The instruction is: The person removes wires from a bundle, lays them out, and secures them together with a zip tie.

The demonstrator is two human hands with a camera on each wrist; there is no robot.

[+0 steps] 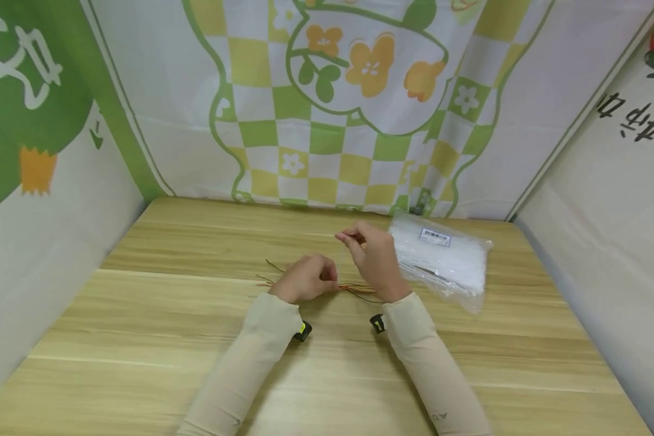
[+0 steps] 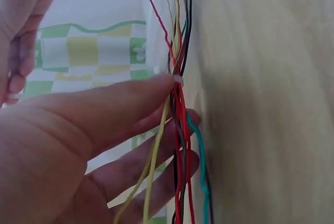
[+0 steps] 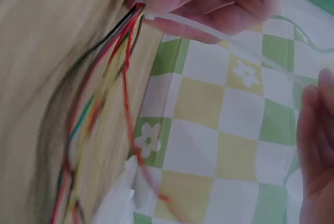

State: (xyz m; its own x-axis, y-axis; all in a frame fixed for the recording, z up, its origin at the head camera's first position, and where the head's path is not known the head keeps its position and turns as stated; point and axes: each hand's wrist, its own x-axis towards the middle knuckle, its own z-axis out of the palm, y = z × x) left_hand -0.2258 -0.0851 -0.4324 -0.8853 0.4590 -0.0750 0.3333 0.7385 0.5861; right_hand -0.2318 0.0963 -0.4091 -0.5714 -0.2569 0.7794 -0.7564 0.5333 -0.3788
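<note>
Your left hand [image 1: 305,280] pinches the multicoloured thin wire bundle [image 2: 180,109] steady, so your right hand [image 1: 375,257] can pull the white plastic zip tie [image 3: 219,33] tight.

Red, yellow, green, black and brown wires [image 2: 177,109]; translucent white zip tie [image 3: 209,31]; pale wood-grain tabletop [image 1: 142,339]; green-yellow-white checked backdrop [image 1: 327,157] with orange flowers.

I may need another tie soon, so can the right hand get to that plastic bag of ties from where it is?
Probably yes: the plastic bag lies right beside the right hand with nothing between them, though that hand now pinches a zip tie.
</note>
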